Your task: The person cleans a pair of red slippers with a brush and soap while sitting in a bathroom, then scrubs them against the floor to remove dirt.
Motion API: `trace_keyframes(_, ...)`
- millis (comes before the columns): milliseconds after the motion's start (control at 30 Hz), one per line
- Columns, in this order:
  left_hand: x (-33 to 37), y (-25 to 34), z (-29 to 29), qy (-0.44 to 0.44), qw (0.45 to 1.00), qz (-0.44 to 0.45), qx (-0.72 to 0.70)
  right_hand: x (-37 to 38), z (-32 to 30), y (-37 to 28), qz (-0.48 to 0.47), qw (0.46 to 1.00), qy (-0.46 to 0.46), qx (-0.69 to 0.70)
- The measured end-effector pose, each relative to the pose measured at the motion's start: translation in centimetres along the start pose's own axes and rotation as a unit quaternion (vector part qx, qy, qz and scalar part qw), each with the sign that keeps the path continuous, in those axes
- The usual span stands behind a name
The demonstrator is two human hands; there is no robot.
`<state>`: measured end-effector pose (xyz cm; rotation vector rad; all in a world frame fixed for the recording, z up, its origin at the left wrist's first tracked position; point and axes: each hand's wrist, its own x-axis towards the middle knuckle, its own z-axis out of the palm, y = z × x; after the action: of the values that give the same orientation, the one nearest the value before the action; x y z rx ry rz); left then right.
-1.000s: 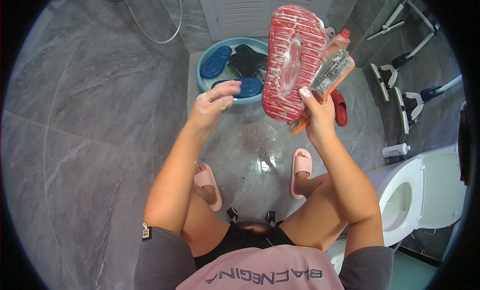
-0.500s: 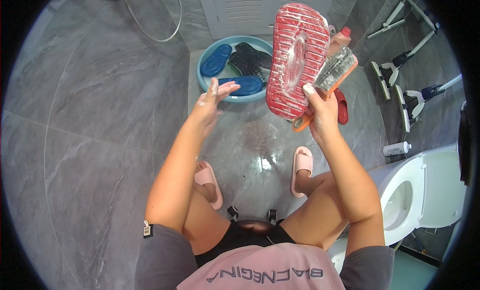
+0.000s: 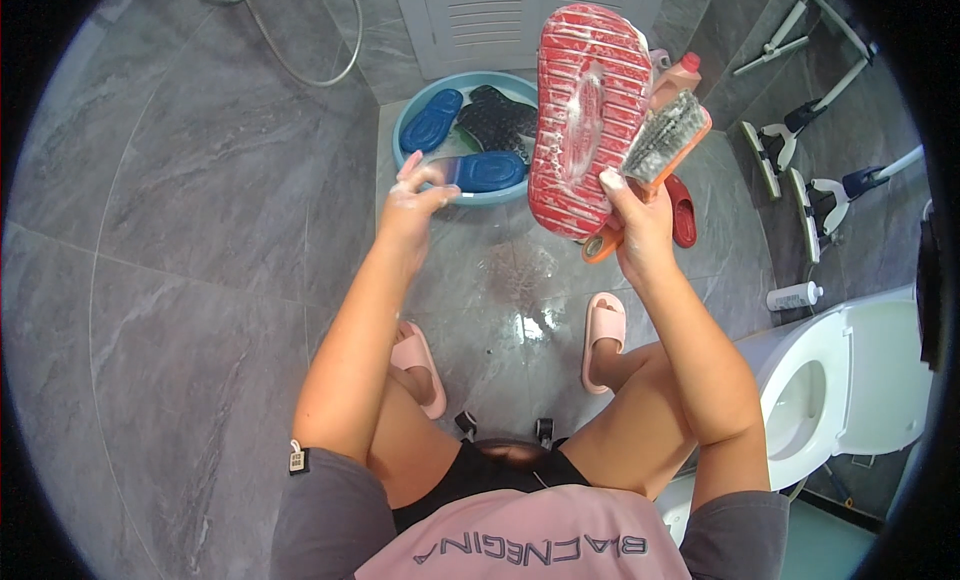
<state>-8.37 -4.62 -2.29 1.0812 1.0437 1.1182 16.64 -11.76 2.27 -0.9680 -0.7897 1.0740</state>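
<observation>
My right hand (image 3: 645, 228) grips a red slipper (image 3: 588, 110) and an orange-handled scrubbing brush (image 3: 664, 142) together. The slipper's ridged sole faces me, streaked with white foam, and the brush's grey bristles beside it are foamy too. To the left, my left hand (image 3: 408, 208) is raised near the basin, with foam on its fingers. Those fingers are apart, slightly bent and blurred, and nothing shows between them. Behind it a light-blue basin (image 3: 399, 152) contains a blue slipper (image 3: 432, 120), another blue slipper (image 3: 492, 170) and a dark speckled item (image 3: 494, 118).
A second red slipper (image 3: 682, 210) lies on the floor behind my right hand, near a pink bottle (image 3: 680, 78). At the right are a toilet (image 3: 880, 380), a white bottle (image 3: 794, 297) and mops (image 3: 828, 195). A shower hose (image 3: 300, 75) hangs at the upper left.
My left hand has turned, and its fingers have bent and drawn back a little to the left. The red slipper and brush in my right hand have shifted slightly left.
</observation>
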Motion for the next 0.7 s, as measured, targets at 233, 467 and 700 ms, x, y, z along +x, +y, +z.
trace_keyframes(233, -1.4, 1.9, 0.2, -0.105, 0.989, -0.066, -0.078, -0.2, -0.4, 0.0, 0.006, 1.000, -0.021, 0.005)
trace_keyframes(467, -0.8, 1.3, -0.7, -0.310, 0.885, -0.028, -0.346, 0.0, -1.2, 0.4, 0.037, 0.997, -0.053, 0.033)
trace_keyframes(700, -1.4, 2.0, 2.2, -0.154, 0.942, -0.025, -0.298, -0.5, 0.2, 0.4, 0.128, 0.969, -0.110, 0.179)
